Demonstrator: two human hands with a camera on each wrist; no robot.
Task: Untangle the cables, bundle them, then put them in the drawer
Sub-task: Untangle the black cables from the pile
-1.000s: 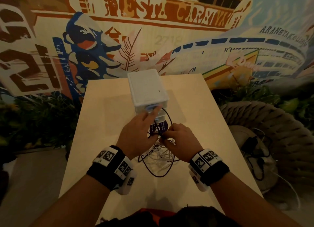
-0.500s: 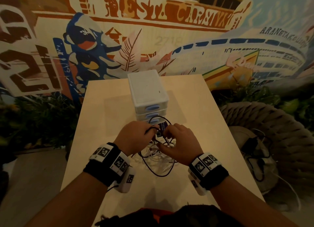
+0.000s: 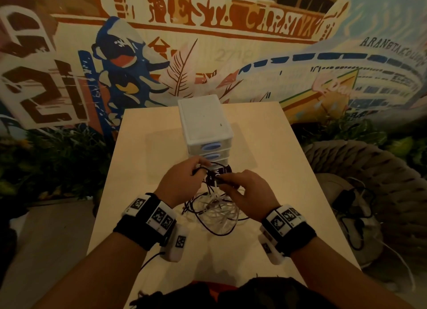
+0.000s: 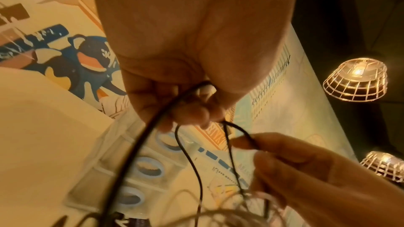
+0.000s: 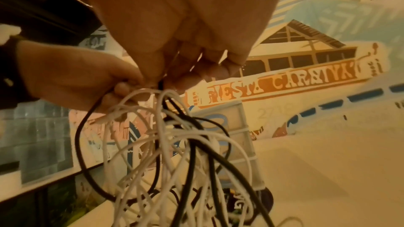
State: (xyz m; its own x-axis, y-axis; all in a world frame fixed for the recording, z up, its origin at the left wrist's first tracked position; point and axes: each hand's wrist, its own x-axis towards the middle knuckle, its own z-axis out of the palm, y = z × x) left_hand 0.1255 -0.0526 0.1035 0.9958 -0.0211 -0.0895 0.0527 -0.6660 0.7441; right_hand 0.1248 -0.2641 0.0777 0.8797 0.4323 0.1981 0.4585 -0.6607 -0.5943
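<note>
A tangle of white and black cables (image 3: 216, 210) (image 5: 174, 153) hangs from both hands just above the pale wooden table (image 3: 272, 160). My left hand (image 3: 184, 181) (image 4: 192, 110) pinches a black cable (image 4: 131, 153) between curled fingers. My right hand (image 3: 245, 193) (image 5: 192, 68) grips the top of the bundle, with the strands dangling below it. A small white drawer unit (image 3: 205, 126) with blue oval handles (image 4: 148, 168) stands right behind the hands, its drawers closed. A dark round label or tag (image 3: 219, 173) sits between the hands.
A painted mural wall (image 3: 208, 43) rises behind the table. A big woven rope basket (image 3: 369, 170) with dark cables and an adapter (image 3: 346, 200) stands at the right. Plants (image 3: 46, 160) fill the left side. Wire-cage lamps (image 4: 354, 78) hang overhead.
My left hand has left the top drawer's handle and come down to the cables. Both hands have lifted the tangle slightly off the table, in front of the drawer unit.
</note>
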